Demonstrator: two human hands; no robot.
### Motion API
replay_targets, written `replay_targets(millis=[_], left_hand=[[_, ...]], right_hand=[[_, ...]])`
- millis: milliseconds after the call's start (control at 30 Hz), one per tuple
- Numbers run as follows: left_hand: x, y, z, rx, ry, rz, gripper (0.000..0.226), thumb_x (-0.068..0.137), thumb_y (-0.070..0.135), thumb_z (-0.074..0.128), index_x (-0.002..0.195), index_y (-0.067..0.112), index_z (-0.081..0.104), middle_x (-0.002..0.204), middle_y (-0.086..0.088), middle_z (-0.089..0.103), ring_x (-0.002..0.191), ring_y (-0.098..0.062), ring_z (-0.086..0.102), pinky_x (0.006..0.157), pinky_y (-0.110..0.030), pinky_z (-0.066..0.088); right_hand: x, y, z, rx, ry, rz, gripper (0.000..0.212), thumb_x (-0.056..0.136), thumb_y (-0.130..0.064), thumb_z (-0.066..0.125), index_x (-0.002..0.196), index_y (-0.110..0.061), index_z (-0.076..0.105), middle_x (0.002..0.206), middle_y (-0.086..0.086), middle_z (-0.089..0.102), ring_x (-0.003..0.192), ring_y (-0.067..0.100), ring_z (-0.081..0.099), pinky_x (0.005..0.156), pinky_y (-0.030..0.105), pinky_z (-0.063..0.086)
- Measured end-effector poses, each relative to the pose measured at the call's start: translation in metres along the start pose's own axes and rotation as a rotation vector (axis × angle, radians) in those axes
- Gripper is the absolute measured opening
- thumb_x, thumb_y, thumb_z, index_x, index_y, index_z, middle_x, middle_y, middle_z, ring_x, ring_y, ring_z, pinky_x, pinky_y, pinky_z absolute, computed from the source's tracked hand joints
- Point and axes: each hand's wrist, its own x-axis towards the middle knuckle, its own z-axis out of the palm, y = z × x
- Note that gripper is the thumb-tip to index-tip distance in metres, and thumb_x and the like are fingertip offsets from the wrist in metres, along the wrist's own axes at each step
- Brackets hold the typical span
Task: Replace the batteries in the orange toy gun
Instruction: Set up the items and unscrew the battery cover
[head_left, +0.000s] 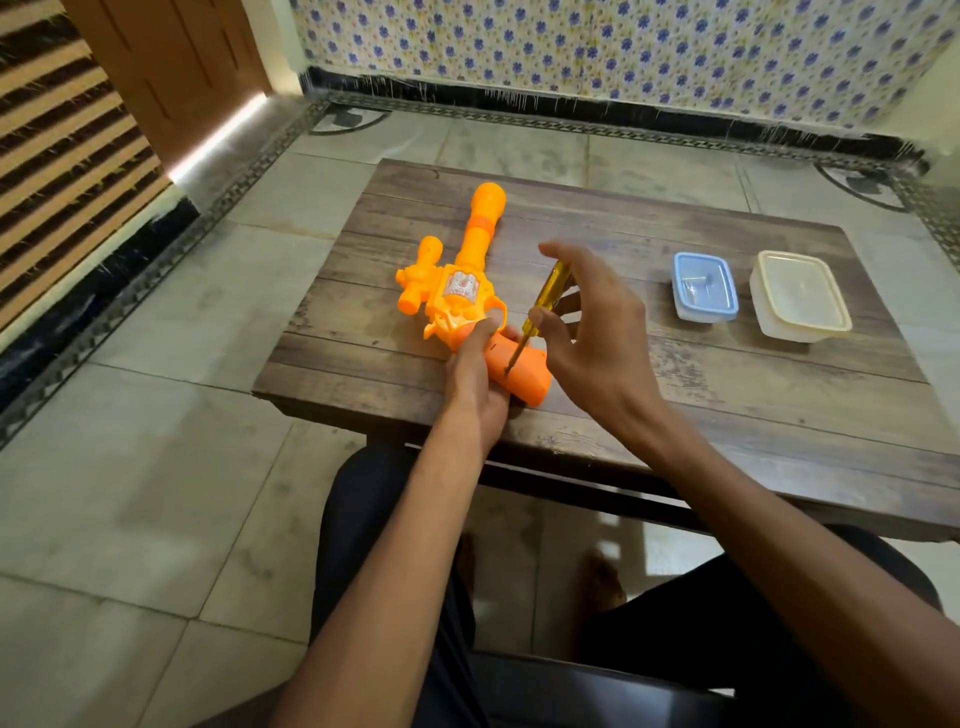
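The orange toy gun (457, 270) lies on the wooden table (675, 395), its barrel pointing away from me and its handle toward me. My left hand (475, 374) grips the handle, thumb laid along its upper side. My right hand (592, 332) pinches a yellow-handled screwdriver (543, 301) between thumb and fingers. The screwdriver slants down to the left, and its tip touches the side of the handle near a small dark hole.
A small blue-lidded container (704, 286) and a larger cream-lidded container (802, 296) sit on the right part of the table. Tiled floor surrounds the low table; a wooden door is at the far left. My legs are under the near table edge.
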Motion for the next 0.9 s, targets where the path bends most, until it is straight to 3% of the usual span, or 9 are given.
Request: replay_targets(millis=[133, 367, 500, 600, 700, 800, 900], left_hand=[[-0.001, 0.000, 0.000, -0.025, -0.032, -0.006, 0.065, 0.079, 0.034, 0.075, 0.137, 0.017, 0.051, 0.133, -0.020, 0.061, 0.121, -0.038, 0.061, 0.095, -0.062, 0.047], [0.003, -0.004, -0.003, -0.008, -0.035, 0.017, 0.051, 0.084, 0.034, 0.071, 0.131, 0.018, 0.056, 0.128, -0.020, 0.065, 0.118, -0.039, 0.063, 0.096, -0.064, 0.046], [0.004, -0.004, -0.003, -0.009, -0.014, 0.015, 0.056, 0.083, 0.034, 0.073, 0.133, 0.018, 0.054, 0.126, -0.020, 0.066, 0.117, -0.039, 0.063, 0.097, -0.064, 0.046], [0.005, -0.006, -0.004, -0.026, -0.019, 0.034, 0.053, 0.084, 0.030, 0.073, 0.131, 0.017, 0.055, 0.126, -0.021, 0.066, 0.116, -0.038, 0.064, 0.097, -0.061, 0.047], [0.001, -0.003, 0.001, -0.037, 0.023, 0.043, 0.045, 0.086, 0.026, 0.072, 0.127, 0.016, 0.058, 0.117, -0.017, 0.070, 0.104, -0.034, 0.070, 0.095, -0.058, 0.051], [-0.002, -0.002, 0.003, -0.044, 0.032, 0.051, 0.038, 0.089, 0.021, 0.070, 0.124, 0.017, 0.059, 0.098, -0.009, 0.072, 0.089, -0.025, 0.071, 0.087, -0.048, 0.057], [-0.002, -0.001, 0.003, -0.010, 0.029, 0.050, 0.030, 0.089, 0.023, 0.069, 0.118, 0.022, 0.060, 0.089, -0.002, 0.073, 0.088, -0.022, 0.070, 0.075, -0.039, 0.058]], right_hand=[[-0.001, -0.006, 0.003, -0.043, 0.002, -0.013, 0.061, 0.084, -0.004, 0.070, 0.140, -0.020, 0.049, 0.115, 0.002, 0.058, 0.086, 0.014, 0.061, 0.077, 0.039, 0.056], [0.000, -0.007, 0.004, -0.052, 0.030, -0.003, 0.064, 0.085, -0.002, 0.069, 0.142, -0.018, 0.047, 0.116, 0.003, 0.057, 0.086, 0.013, 0.061, 0.076, 0.037, 0.057], [-0.001, -0.009, 0.003, -0.061, -0.003, 0.000, 0.056, 0.083, -0.002, 0.070, 0.133, -0.019, 0.052, 0.119, 0.000, 0.058, 0.087, 0.014, 0.060, 0.077, 0.041, 0.056], [0.001, -0.017, -0.005, -0.116, -0.086, -0.044, 0.045, 0.084, -0.006, 0.068, 0.125, -0.018, 0.053, 0.112, -0.001, 0.060, 0.086, 0.017, 0.060, 0.076, 0.042, 0.055], [0.013, -0.029, -0.017, -0.301, -0.275, -0.058, 0.030, 0.092, -0.017, 0.060, 0.120, -0.015, 0.050, 0.100, 0.001, 0.060, 0.079, 0.018, 0.055, 0.068, 0.033, 0.044], [0.024, -0.038, -0.024, -0.514, -0.351, -0.151, 0.009, 0.100, -0.020, 0.047, 0.098, -0.012, 0.049, 0.090, 0.007, 0.060, 0.073, 0.027, 0.055, 0.064, 0.038, 0.043], [0.035, -0.038, -0.027, -0.670, -0.439, -0.189, 0.040, 0.103, -0.021, 0.045, 0.065, -0.019, 0.032, 0.065, 0.007, 0.044, 0.064, 0.031, 0.045, 0.058, 0.040, 0.040]])
